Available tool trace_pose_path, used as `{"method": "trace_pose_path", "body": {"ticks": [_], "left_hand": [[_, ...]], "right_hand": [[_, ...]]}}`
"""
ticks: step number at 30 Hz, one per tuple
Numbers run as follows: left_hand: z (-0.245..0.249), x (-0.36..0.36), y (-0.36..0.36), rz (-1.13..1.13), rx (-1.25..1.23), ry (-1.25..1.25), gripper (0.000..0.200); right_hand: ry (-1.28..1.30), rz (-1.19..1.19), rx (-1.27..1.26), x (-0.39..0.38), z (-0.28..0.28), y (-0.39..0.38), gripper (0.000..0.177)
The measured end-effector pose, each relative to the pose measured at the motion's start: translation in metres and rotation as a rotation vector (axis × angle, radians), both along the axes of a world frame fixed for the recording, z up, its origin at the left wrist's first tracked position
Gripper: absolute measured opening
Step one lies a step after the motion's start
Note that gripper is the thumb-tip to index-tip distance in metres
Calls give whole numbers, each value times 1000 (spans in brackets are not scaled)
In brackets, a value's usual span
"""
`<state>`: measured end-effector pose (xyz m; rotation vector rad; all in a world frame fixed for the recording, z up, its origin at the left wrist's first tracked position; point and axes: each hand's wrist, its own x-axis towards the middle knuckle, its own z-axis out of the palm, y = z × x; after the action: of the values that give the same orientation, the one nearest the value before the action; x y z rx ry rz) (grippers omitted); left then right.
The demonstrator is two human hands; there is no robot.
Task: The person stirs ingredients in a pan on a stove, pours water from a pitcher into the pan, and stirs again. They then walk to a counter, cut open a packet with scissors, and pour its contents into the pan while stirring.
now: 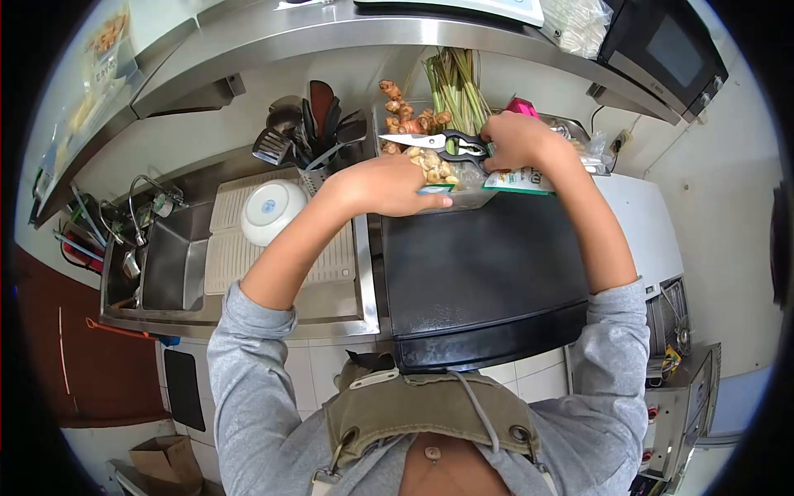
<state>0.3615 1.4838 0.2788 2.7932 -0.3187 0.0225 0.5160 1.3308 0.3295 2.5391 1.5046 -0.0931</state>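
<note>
A pair of kitchen scissors [426, 141] with black handles lies across the top of a clear plastic bin [471, 200]. My right hand [521, 142] is closed at the handle end, its fingertips against the handles. My left hand [393, 185] is at the bin's front left, its thumb stretched along the front rim and its other fingers mostly hidden. Close to it is peeled-looking garlic [437, 168]. Ginger or galangal roots [399, 107] and lemongrass stalks [456, 87] stick up at the back. Under my right wrist is a green and white packet [519, 180].
The bin stands behind a black flat-topped appliance [484, 256]. To the left are a utensil holder [314, 175], an upturned white bowl [273, 212] on a drainboard and a sink [174, 256]. A steel shelf [331, 40] overhangs, bearing a microwave [662, 54].
</note>
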Motion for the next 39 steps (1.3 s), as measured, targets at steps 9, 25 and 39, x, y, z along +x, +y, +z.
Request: {"method": "trace_pose_path", "body": {"ticks": [9,25,39], "left_hand": [[5,-65,-11,329,-159,-536,30],[-96,-202,-52,472,-1427,-373,25],[-97,-412,70,857,-1656,-605,19]], "right_hand": [[517,-34,476,-33,9,-77,26],[497,-204,1221,-228,-57,35,27],[1408,136,837,-380,-97,133,27]]}}
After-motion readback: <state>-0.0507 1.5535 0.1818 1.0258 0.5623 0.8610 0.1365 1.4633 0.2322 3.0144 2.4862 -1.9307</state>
